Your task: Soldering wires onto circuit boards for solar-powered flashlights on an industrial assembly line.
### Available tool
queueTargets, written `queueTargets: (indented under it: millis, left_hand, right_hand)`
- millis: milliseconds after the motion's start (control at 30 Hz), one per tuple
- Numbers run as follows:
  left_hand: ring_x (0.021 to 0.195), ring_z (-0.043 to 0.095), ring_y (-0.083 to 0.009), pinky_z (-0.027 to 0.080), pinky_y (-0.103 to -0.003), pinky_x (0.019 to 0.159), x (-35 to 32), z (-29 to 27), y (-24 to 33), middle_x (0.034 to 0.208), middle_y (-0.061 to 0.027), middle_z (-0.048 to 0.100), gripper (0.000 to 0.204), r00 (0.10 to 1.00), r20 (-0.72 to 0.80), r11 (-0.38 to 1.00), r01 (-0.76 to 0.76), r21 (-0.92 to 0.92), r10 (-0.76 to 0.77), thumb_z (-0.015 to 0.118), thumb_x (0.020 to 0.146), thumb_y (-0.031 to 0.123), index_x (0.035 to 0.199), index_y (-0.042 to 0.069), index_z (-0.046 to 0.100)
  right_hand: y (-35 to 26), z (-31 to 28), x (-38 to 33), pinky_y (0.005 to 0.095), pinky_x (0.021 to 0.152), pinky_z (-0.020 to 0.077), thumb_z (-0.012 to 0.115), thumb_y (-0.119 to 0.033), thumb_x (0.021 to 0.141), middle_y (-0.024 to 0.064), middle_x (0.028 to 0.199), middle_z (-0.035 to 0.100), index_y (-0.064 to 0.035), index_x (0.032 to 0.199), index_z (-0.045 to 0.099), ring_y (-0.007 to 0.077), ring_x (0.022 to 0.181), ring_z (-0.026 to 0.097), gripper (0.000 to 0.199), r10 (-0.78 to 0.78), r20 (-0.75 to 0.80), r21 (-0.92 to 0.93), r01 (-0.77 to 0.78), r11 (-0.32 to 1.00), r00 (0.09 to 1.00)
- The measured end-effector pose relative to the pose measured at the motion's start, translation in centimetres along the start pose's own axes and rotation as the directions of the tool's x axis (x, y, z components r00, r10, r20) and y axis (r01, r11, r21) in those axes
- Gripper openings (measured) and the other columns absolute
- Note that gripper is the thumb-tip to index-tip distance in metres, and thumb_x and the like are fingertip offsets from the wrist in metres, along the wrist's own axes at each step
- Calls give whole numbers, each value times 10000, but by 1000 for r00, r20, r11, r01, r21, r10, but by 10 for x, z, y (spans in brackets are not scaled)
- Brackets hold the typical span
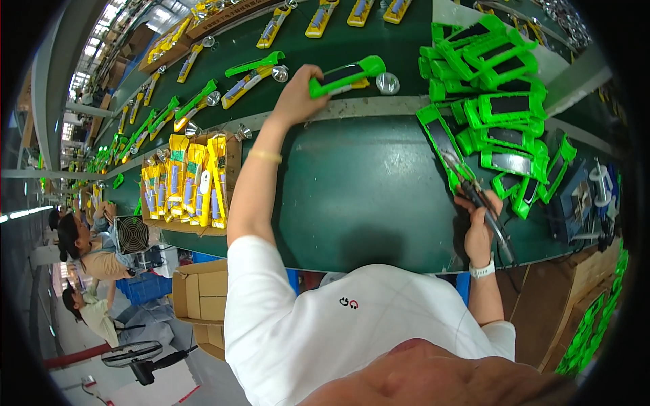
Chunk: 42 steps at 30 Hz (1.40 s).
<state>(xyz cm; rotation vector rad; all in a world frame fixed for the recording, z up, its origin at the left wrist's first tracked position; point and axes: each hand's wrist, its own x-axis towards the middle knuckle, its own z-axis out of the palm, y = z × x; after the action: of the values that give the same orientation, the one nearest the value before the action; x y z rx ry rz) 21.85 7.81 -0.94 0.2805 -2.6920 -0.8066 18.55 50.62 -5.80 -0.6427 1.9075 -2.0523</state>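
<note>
At the far side of the table, my left hand (301, 98) is closed on the left end of a green flashlight housing (349, 76) with a dark panel. Under it shows a strip of yellow body, and a round silver reflector (387, 83) lies at its right end. My right hand (481, 227) grips a dark pen-like soldering iron (489, 211), its metal tip pointing up and left. The tip lies over another green housing (439, 135) at the right; whether they touch I cannot tell. Several green housings (504, 105) are piled beyond it.
Yellow flashlight bodies (271, 27) with reflectors line the far belt. A carton (233, 159) of yellow bodies stands left. A blue-grey box (572, 203) sits at the right edge, with a cord near my right hand. Two people (101, 254) work at far left near a fan (145, 365).
</note>
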Motion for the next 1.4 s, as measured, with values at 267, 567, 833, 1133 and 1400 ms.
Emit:
queueTargets:
  millis: [267,567,833,1133,1400]
  left_hand:
    - [1047,544,-272,461,-369,868,173,-19,-77,1126,-158,559,788,889,22,862,438,253,-458,743,594,563,1121,25,511]
    - [928,614,-288,485,-336,816,156,-9,-91,1009,-161,625,557,893,-313,887,401,228,-324,746,663,310,1095,17,552]
    - [1298,310,-325,302,-429,1035,-81,-7,64,1321,-161,413,583,895,372,932,-115,-342,247,782,588,108,1119,98,543]
    - [1229,400,-312,311,-412,1022,-99,-26,78,1282,-132,471,829,792,508,926,-185,-330,340,812,557,387,1248,75,476]
    - [1116,497,-319,404,-368,940,18,-22,-14,1202,-164,519,711,980,191,971,8,238,-55,742,665,285,1278,119,424]
  right_hand:
    - [-4,8,3,477,889,459,451,-413,909,205,1263,345,-76,1153,296,335,1133,461,444,-59,54,155,50,987,997]
    - [5,8,4,554,985,341,435,-435,913,111,1220,406,-120,1219,266,273,1169,437,470,-11,48,139,4,990,999]
    - [-6,13,12,457,919,431,299,-387,967,183,1222,477,-99,1272,216,330,1141,493,428,120,158,390,-174,904,980]
    - [-9,26,-10,244,654,389,343,-334,971,146,1035,584,-52,1177,309,165,839,581,352,25,138,194,-52,980,990]
    - [-18,27,-20,280,795,393,372,-350,963,131,1040,586,-49,1163,316,148,891,520,366,-1,170,85,-14,996,985]
